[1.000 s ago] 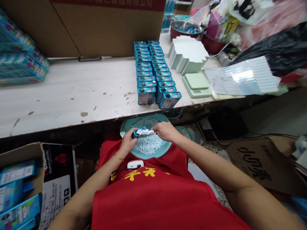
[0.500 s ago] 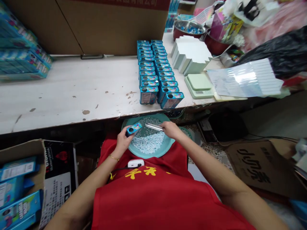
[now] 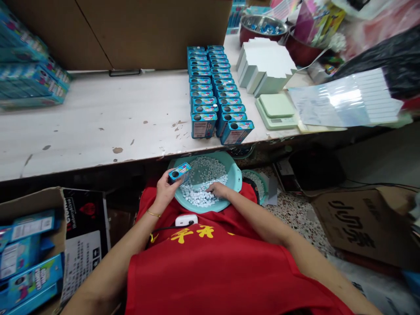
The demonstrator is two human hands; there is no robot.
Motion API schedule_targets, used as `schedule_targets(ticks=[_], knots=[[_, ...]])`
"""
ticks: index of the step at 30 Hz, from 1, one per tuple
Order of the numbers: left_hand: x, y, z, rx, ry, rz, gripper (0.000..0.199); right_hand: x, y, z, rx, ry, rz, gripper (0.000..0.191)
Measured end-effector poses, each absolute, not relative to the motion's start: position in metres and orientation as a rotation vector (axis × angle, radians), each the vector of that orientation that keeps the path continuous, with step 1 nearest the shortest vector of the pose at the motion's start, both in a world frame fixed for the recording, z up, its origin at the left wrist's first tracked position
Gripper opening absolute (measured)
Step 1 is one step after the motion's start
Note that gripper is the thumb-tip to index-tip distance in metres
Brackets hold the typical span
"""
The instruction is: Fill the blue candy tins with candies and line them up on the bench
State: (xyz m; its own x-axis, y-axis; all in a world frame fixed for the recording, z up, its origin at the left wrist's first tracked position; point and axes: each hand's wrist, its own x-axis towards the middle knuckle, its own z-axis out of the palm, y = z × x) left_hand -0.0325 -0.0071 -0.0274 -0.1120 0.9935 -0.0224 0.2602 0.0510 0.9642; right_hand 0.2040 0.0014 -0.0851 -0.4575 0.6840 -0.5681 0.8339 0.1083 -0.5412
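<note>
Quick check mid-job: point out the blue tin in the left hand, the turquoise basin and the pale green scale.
Blue tin (image 3: pixel 180 171): head view, printed top.
Turquoise basin (image 3: pixel 233 176): head view, bare inner wall.
Pale green scale (image 3: pixel 274 105): head view, weighing plate.

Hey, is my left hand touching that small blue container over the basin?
Touching: the head view shows the left hand gripping the small blue container, fingers against its side.
</note>
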Motion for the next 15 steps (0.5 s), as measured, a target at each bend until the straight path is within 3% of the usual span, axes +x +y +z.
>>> schedule_targets(ticks=[4,9,15], knots=[[-0.033,-0.006,-0.027,1.329,1.497,1.126,0.046,0.226,0.007,-0.056,1.551,2.210,-1.380,0.042],[-0.027,-0.005,-0.036,1.472,1.482,1.048,0.040,0.233,0.012,0.019,1.538,2.417,-1.401,0.041],[-0.015,-0.010,-0.042,1.640,1.462,0.940,0.043,0.201,0.019,0.087,1.495,2.471,-0.641,0.038]])
